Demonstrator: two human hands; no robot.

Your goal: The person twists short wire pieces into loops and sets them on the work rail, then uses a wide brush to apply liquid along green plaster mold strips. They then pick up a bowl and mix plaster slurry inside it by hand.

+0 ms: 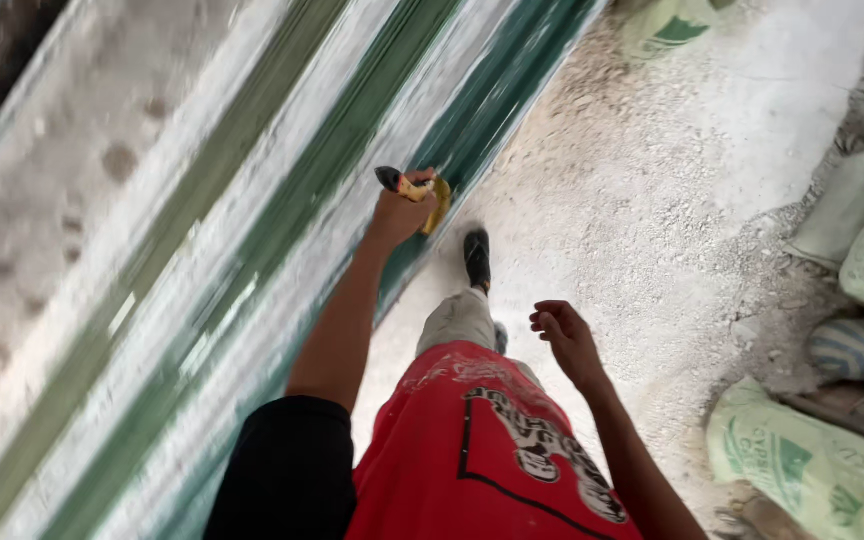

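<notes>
Tool: yellow-and-black tool point(417, 190), small, blurred.
Left hand point(402, 212): fist clenched around it.
Right hand point(564, 338): loosely curled, holding nothing.
Around: green-and-white corrugated sheets point(252, 230), sacks point(812, 465), gravel floor point(652, 200).

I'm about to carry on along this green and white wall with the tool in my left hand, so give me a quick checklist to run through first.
1. Grip on tool: ok. The left hand is closed around the yellow-handled tool.
2. Tool's working end: cannot tell; it is blurred and partly hidden by the hand.
3. Right hand free: ok; it hangs loosely curled, holding nothing.
4. Footing: ok, with caution. The sandalled foot stands on gritty, dusty ground.
5. Path on the right: not ok. Filled sacks lie close beside the walkway.
6. Wall surface: cannot tell; motion blur hides its state.
</notes>
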